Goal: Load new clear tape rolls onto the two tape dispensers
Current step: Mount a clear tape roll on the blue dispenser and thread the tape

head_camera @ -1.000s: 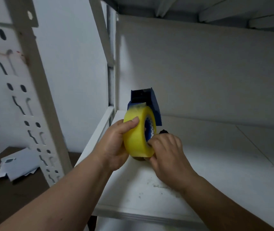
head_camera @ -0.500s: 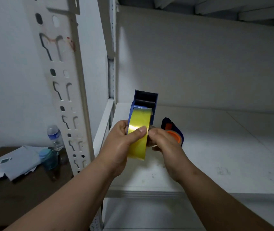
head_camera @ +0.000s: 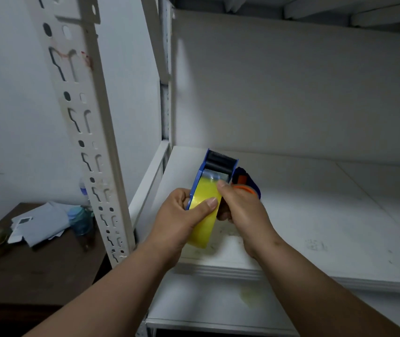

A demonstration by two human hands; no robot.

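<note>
Blue plastic tape dispenser (head_camera: 219,164) with yellowish clear tape roll (head_camera: 205,210) is held above the white shelf board (head_camera: 315,215), unchanged from half a second ago | left hand (head_camera: 182,215) is clamped round the roll, thumb pressed on it | right hand (head_camera: 240,207): forefinger has been moved up to the tape edge by the black roller | second blue-and-orange dispenser (head_camera: 247,182) is seen just behind.
</note>
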